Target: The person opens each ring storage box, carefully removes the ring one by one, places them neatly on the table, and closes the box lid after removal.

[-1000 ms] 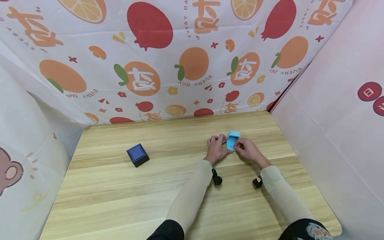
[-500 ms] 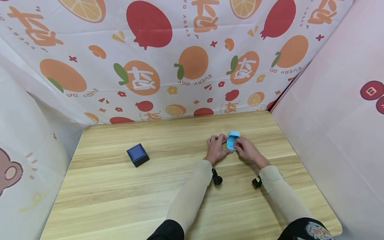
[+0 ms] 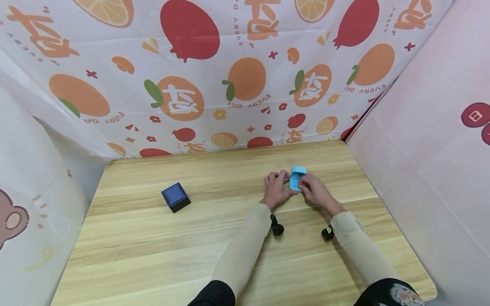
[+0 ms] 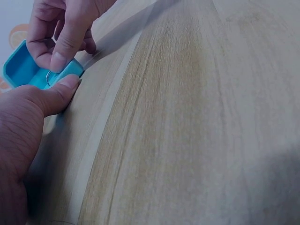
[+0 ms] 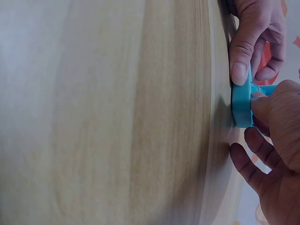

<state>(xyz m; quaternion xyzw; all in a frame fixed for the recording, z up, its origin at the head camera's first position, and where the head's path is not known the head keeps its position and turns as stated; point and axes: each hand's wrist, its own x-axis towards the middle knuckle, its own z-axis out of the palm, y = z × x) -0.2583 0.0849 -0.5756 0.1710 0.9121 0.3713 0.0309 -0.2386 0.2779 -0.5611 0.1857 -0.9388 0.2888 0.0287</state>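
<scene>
Thin silver metal ring (image 4: 47,78) sits in small open turquoise hinged box (image 3: 297,170), pinched between thumb and forefinger of right hand (image 3: 314,189). Left hand (image 3: 276,189) holds turquoise box, fingers part-bent at its left, thumb against front edge. Box on light wood-grain table (image 3: 226,191), right half. Square blue-topped black box (image 3: 176,197) well apart, left.

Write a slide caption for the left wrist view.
Left hand holds an open turquoise ring box; right hand pinches a silver ring.
</scene>
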